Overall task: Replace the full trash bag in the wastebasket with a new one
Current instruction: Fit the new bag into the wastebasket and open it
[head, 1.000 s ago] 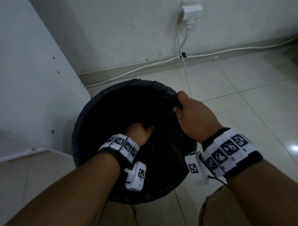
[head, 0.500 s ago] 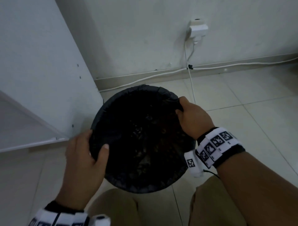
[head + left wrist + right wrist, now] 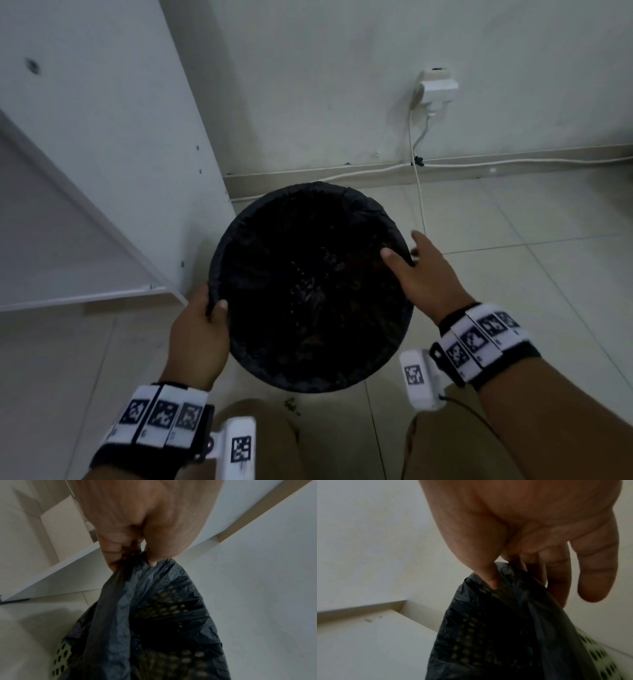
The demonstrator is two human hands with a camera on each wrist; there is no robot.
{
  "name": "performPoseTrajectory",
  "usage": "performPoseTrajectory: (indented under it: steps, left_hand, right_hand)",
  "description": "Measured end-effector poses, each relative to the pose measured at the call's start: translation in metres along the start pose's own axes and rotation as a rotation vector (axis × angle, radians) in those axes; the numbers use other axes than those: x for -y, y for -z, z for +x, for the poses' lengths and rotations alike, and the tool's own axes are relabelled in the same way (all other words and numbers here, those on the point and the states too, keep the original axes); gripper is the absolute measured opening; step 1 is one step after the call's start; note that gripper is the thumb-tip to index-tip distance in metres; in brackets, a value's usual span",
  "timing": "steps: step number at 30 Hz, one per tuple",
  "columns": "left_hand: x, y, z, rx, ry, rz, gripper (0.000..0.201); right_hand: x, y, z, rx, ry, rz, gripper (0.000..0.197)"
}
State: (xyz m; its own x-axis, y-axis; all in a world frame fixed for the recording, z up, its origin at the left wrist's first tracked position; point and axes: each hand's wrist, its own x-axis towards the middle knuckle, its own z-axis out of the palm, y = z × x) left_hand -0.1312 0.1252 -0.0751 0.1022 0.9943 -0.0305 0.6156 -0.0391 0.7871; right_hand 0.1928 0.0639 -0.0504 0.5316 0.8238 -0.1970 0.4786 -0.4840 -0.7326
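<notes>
A black trash bag point(image 3: 308, 291) lines a round wastebasket on the tiled floor, its edge folded over the rim. The basket's green perforated wall point(image 3: 60, 660) shows under the bag in both wrist views point(image 3: 607, 660). My left hand point(image 3: 214, 308) grips the bag's edge at the left rim, thumb inside and fingers outside; up close, the left hand point(image 3: 135, 559) pinches a bunched fold of plastic. At the right rim my right hand point(image 3: 400, 246) holds the edge, thumb inside. In the right wrist view, the right hand point(image 3: 513, 577) has the bag between thumb and fingers, little finger spread away.
A white cabinet panel point(image 3: 120, 171) stands close on the basket's left. A wall socket with a plug point(image 3: 436, 85) sits behind, its cable point(image 3: 419, 205) running down past the basket's right side. My knees point(image 3: 267, 438) are at the bottom edge, with a small scrap point(image 3: 291, 404) nearby.
My left hand came out of the basket and took hold of the bag's edge at the left rim. My right hand stayed at the right rim, its fingers now straighter.
</notes>
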Motion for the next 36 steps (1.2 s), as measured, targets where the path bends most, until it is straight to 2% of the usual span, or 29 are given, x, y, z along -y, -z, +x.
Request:
performPoseTrajectory:
  steps: [2,4,7,10,12,15,17,20,24,26,29,33,36]
  left_hand:
    - [0.0,-0.002,0.01,-0.005,0.008,-0.013,0.029]
    - [0.001,-0.003,0.02,-0.005,0.043,-0.054,0.025]
    - [-0.002,-0.006,0.035,-0.022,0.096,-0.101,0.025]
    - [-0.003,-0.004,0.045,-0.026,0.154,-0.171,0.025]
    - [0.002,0.0,0.052,-0.009,0.209,-0.247,0.023]
    - [0.012,0.003,0.057,0.035,0.315,-0.36,0.031]
    - [0.008,0.006,0.047,0.074,0.3,-0.398,0.024]
    - [0.009,0.007,0.028,0.118,0.173,-0.393,0.035]
    - [0.015,0.006,0.028,0.097,0.099,-0.245,0.032]
    - [0.017,0.005,0.034,0.087,0.1,-0.121,0.032]
    - [0.016,0.004,0.04,0.113,0.101,-0.075,0.034]
    - [0.01,0.002,0.04,0.103,0.103,0.049,0.031]
    - [0.005,0.001,0.037,0.145,0.143,0.127,0.04]
  right_hand:
    - [-0.009,-0.006,-0.014,0.005,-0.177,0.116,0.067]
    - [-0.012,-0.016,-0.025,0.084,-0.301,0.318,0.042]
    - [-0.008,-0.027,-0.027,0.059,-0.285,0.47,0.023]
    - [-0.001,-0.031,-0.018,0.034,-0.231,0.497,0.02]
    - [0.003,-0.031,-0.012,0.048,-0.251,0.503,0.02]
    - [0.006,-0.032,-0.007,0.053,-0.302,0.526,0.02]
    - [0.005,-0.033,-0.005,0.046,-0.307,0.51,0.021]
    - [0.005,-0.034,-0.003,0.022,-0.301,0.495,0.022]
    - [0.004,-0.034,-0.001,0.017,-0.303,0.514,0.022]
    - [0.003,-0.032,0.0,0.051,-0.316,0.533,0.021]
    - [0.002,-0.031,0.002,0.077,-0.333,0.543,0.021]
    - [0.001,-0.033,0.005,0.055,-0.328,0.51,0.019]
    - [0.007,-0.029,0.0,0.062,-0.349,0.449,0.031]
